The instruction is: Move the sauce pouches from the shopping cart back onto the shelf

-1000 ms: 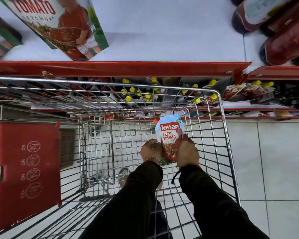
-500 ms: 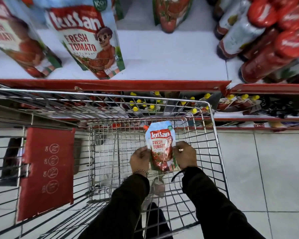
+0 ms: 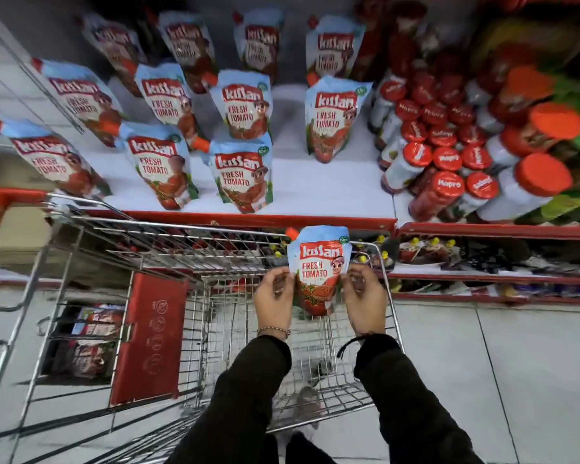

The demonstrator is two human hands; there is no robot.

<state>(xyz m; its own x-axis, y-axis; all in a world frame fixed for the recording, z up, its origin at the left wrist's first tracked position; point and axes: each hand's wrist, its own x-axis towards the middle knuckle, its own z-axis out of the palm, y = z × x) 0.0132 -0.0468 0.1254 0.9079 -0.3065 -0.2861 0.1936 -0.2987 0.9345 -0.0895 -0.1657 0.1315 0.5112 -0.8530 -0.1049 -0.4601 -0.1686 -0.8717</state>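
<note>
We hold one sauce pouch (image 3: 318,272) upright between our two hands, above the far end of the shopping cart (image 3: 215,262) and just short of the shelf's (image 3: 332,185) red front edge. Our left hand (image 3: 273,299) pinches the pouch's left side and our right hand (image 3: 364,298) pinches its right side, fingers closed on it. Its label reads "Kissan Fresh Tomato", with an orange spout at the top left corner.

On the white shelf we count eleven standing pouches (image 3: 241,175) of the same brand: three at the front, four in the next row, and four further back, the rearmost blurred. To the right of them stand red-capped bottles (image 3: 449,185); several caps read "Nopro", and the bottles are too crowded to count. Larger orange-capped jars (image 3: 543,174) stand beyond those.

Bare shelf shows at the front between the front row and the bottles, right ahead of the held pouch. The cart's red child-seat flap (image 3: 151,336) hangs at left, and behind it lie more packets (image 3: 87,343), too blurred to count. The cart's basket under our hands shows only bare wire.
</note>
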